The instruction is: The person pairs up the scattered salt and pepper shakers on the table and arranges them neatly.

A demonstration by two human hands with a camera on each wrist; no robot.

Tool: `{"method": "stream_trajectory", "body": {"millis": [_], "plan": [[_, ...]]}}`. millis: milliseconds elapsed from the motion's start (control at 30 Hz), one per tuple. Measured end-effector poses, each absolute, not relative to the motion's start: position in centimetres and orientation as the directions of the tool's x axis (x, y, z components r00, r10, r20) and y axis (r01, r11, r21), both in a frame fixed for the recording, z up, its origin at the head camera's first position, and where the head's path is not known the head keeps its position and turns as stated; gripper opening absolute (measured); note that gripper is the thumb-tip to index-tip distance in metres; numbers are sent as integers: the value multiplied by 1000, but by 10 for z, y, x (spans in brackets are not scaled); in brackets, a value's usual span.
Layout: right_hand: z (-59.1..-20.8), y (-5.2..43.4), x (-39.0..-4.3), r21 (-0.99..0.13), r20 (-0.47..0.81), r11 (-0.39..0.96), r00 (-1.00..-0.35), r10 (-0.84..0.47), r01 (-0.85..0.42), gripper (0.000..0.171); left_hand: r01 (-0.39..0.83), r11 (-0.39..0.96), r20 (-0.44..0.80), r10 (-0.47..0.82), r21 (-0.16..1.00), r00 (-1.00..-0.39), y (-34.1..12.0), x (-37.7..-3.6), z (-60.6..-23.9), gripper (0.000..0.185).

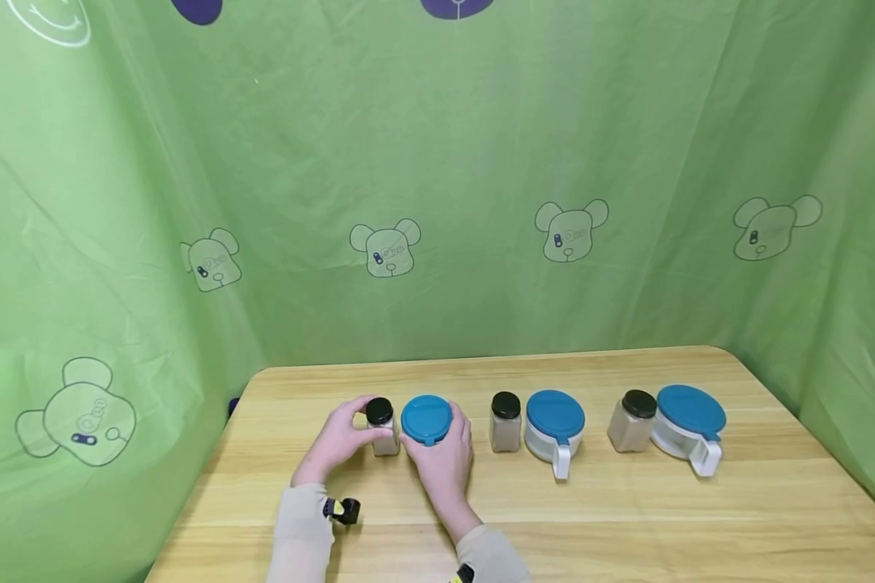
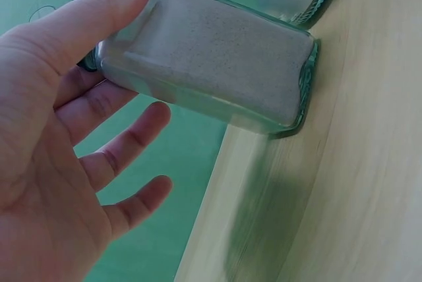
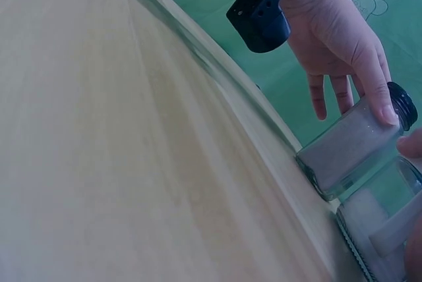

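A small glass jar (image 1: 383, 429) of beige powder with a black lid stands at the left end of a row on the wooden table (image 1: 627, 518). My left hand (image 1: 341, 441) pinches it near the lid: the thumb lies on its near side (image 2: 112, 12), one finger goes behind it, and the other fingers hang free. The right wrist view shows that hand (image 3: 336, 38) on the jar (image 3: 349, 150). Beside it, my right hand (image 1: 445, 465) grips a clear container with a blue lid (image 1: 426, 419), which touches the jar (image 2: 211, 64).
To the right stand two more pairs: black-lidded jars (image 1: 505, 423) (image 1: 632, 421), each beside a blue-lidded white-handled container (image 1: 555, 425) (image 1: 689, 423). Green cloth with bear prints hangs behind and at both sides. The table's left edge (image 1: 219, 453) is close to the left hand.
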State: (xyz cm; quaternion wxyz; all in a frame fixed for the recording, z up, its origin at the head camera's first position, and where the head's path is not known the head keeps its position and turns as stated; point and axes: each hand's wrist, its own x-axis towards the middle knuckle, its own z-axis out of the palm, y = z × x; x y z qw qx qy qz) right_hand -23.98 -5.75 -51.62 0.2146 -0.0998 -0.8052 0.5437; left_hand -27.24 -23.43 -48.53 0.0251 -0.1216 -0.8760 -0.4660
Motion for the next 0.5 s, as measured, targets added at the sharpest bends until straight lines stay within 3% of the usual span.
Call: {"method": "stream_trajectory", "body": {"millis": [500], "plan": [[-518,-60,-240,-896,268,437,-874,406,-72,97,227,560,142,192,797,-971,-237,-274,-490,64]]}}
